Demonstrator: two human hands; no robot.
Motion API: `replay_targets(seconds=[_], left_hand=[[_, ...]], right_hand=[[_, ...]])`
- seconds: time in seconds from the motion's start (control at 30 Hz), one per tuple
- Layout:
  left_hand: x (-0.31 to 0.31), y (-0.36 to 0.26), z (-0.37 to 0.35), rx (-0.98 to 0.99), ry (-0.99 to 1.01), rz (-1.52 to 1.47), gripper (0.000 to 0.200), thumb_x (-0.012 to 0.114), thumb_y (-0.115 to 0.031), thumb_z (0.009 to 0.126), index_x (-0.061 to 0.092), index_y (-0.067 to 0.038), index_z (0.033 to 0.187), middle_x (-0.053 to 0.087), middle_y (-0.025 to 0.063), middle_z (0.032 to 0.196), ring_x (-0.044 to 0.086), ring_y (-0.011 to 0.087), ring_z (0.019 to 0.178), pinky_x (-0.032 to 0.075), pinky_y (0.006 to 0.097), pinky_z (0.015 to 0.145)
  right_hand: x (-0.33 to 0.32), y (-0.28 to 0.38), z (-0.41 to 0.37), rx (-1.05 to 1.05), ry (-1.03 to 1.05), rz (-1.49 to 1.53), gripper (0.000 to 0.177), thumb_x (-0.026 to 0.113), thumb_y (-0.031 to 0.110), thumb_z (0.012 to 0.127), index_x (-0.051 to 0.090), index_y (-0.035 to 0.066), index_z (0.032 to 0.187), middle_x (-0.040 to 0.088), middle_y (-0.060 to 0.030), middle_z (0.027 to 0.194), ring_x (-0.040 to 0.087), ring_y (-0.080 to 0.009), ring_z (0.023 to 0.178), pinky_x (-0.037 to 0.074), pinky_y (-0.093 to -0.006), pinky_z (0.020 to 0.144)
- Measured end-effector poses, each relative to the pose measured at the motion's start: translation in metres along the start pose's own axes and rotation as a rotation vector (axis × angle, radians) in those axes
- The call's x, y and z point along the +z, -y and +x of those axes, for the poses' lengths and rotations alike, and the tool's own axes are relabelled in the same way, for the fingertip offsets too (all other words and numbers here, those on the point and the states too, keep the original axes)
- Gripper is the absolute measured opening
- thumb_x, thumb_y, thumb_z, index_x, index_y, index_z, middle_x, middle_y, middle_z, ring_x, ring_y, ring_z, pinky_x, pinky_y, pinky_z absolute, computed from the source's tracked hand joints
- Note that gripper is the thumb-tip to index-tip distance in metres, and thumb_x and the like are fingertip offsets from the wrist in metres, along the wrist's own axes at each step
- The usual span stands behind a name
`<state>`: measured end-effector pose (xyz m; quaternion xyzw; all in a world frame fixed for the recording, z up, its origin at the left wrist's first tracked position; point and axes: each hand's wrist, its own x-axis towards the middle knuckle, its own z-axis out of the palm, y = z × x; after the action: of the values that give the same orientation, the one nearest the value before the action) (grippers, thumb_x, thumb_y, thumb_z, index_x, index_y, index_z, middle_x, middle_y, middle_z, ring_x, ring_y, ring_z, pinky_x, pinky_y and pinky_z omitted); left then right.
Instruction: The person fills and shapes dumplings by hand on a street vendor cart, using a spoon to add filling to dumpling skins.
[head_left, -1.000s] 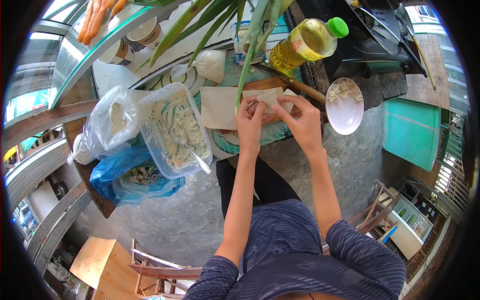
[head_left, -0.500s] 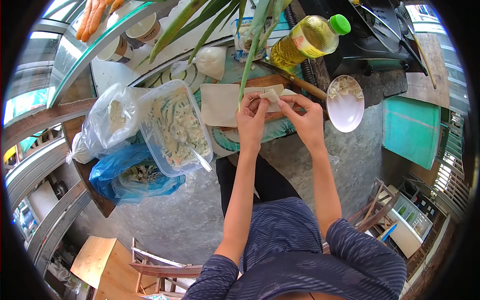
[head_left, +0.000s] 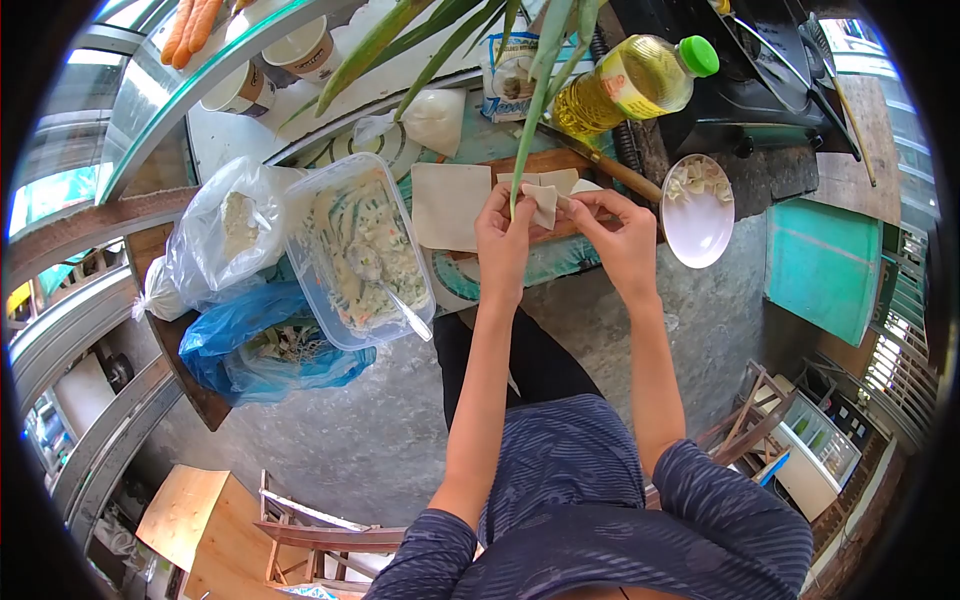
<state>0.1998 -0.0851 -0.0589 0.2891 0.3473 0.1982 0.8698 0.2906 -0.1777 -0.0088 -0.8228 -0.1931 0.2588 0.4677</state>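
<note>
A small folded dumpling wrapper [head_left: 543,205] is pinched between my two hands above the wooden board [head_left: 545,162]. My left hand [head_left: 505,225] grips its left side. On the other side, the fingertips of my right hand [head_left: 622,235] close on its right corner. Flat square wrappers [head_left: 450,205] lie to the left of my hands, and part of another shows behind the folded one. Further left, a clear plastic tub [head_left: 428,285] holds a creamy filling with a spoon [head_left: 402,308] in it. Several folded dumplings [head_left: 697,180] rest in the white bowl [head_left: 698,235] at right.
A knife [head_left: 620,172] lies behind my right hand, near an oil bottle [head_left: 635,85]. Long green leaves [head_left: 530,120] hang down over the board. Plastic bags [head_left: 235,230] sit left of the tub, a blue bag [head_left: 260,345] among them. The black stove [head_left: 740,110] stands back right.
The folded wrapper has turned in my fingers, and my right hand has shifted slightly right and down to its corner. The whole view has moved a little.
</note>
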Motion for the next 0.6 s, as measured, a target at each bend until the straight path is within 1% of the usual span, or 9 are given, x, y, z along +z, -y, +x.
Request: replay_targets(seconds=[0.07,0.17,0.27,0.37,0.47,0.57,0.6], left_hand=[[-0.001,-0.002,0.001,-0.023,0.004,-0.025,0.011,0.058,-0.010,0.090,0.056,-0.003,0.098,0.064,0.0050,0.090,0.064,0.0114,0.079,0.056,0.0263,0.071],[0.002,-0.004,0.000,0.000,0.000,0.093,0.015,0.060,-0.014,0.090,0.057,-0.002,0.098,0.064,0.0055,0.090,0.064,0.0115,0.079,0.056,0.0266,0.072],[0.002,-0.004,0.001,0.003,-0.012,0.083,0.022,0.064,-0.015,0.089,0.057,0.001,0.101,0.063,0.0050,0.090,0.063,0.0103,0.077,0.056,0.0257,0.069],[0.004,-0.003,0.001,0.028,-0.011,0.132,0.022,0.063,-0.016,0.090,0.057,0.001,0.102,0.063,0.0047,0.090,0.062,0.0091,0.077,0.054,0.0239,0.067],[0.004,0.003,0.001,0.108,-0.023,0.201,0.025,0.060,-0.018,0.092,0.058,0.002,0.106,0.062,0.0047,0.090,0.060,0.0088,0.075,0.052,0.0227,0.064],[0.018,-0.007,-0.010,0.181,-0.074,0.402,0.033,0.052,-0.025,0.096,0.058,0.003,0.112,0.061,0.0076,0.088,0.061,0.0174,0.077,0.050,0.0279,0.070],[0.020,-0.005,-0.011,0.254,-0.050,0.534,0.036,0.049,-0.027,0.097,0.057,0.003,0.114,0.061,0.0091,0.088,0.060,0.0211,0.079,0.050,0.0300,0.073]], right_hand=[[0.001,0.000,0.001,0.005,0.000,-0.001,0.016,0.065,0.008,0.081,0.068,-0.005,0.090,0.068,-0.0081,0.078,0.066,-0.0111,0.073,0.051,-0.0228,0.067],[0.001,-0.001,0.003,0.017,0.010,0.024,0.016,0.066,0.009,0.082,0.068,-0.005,0.089,0.068,-0.0072,0.078,0.066,-0.0100,0.072,0.050,-0.0224,0.066],[0.000,0.001,0.004,0.042,0.014,0.011,0.016,0.066,0.009,0.083,0.067,-0.005,0.089,0.068,-0.0067,0.078,0.065,-0.0091,0.071,0.050,-0.0223,0.066],[0.001,-0.004,0.005,0.022,0.010,0.024,0.016,0.066,0.009,0.083,0.068,-0.005,0.091,0.068,-0.0066,0.078,0.064,-0.0090,0.071,0.049,-0.0222,0.065],[0.002,0.002,0.004,0.018,-0.004,0.027,0.018,0.066,0.009,0.084,0.068,-0.005,0.094,0.067,-0.0066,0.078,0.063,-0.0080,0.071,0.049,-0.0226,0.065],[0.005,-0.012,0.007,0.013,-0.013,0.104,0.022,0.063,0.017,0.088,0.068,-0.004,0.095,0.066,-0.0060,0.078,0.061,-0.0081,0.072,0.050,-0.0234,0.066],[0.005,-0.015,0.008,0.096,-0.002,0.200,0.025,0.062,0.020,0.089,0.069,-0.004,0.095,0.066,-0.0057,0.079,0.061,-0.0081,0.073,0.050,-0.0236,0.066]])
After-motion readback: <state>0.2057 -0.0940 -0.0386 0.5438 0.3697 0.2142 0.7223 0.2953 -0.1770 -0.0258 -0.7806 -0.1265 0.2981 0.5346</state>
